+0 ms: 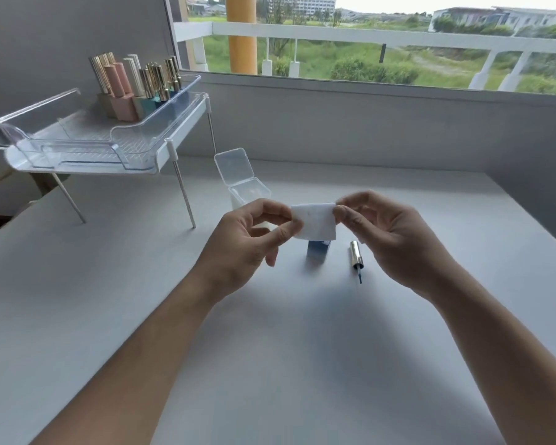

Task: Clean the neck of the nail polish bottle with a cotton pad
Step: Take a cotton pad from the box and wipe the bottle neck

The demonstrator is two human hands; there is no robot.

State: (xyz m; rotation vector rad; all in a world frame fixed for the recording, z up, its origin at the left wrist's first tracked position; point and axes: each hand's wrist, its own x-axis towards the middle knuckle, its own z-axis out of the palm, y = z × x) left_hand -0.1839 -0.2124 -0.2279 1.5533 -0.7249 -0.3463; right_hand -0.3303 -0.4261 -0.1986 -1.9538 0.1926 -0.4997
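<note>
We are pinching the cotton pad (316,221) by its side edges between thumb and forefinger of our left hand (254,239) and right hand (385,239). It is hiding the neck of the blue nail polish bottle (317,253), which is standing on the white table (270,348), its brush cap (356,255) lying just beside it.

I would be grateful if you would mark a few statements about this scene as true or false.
1. The left hand and right hand both pinch the pad. True.
2. The cap is screwed onto the blue bottle. False: it lies on the table, right of the bottle.
3. The clear box is closed. False: its lid stands open.
4. Several polish bottles stand on the rack. True.
</note>
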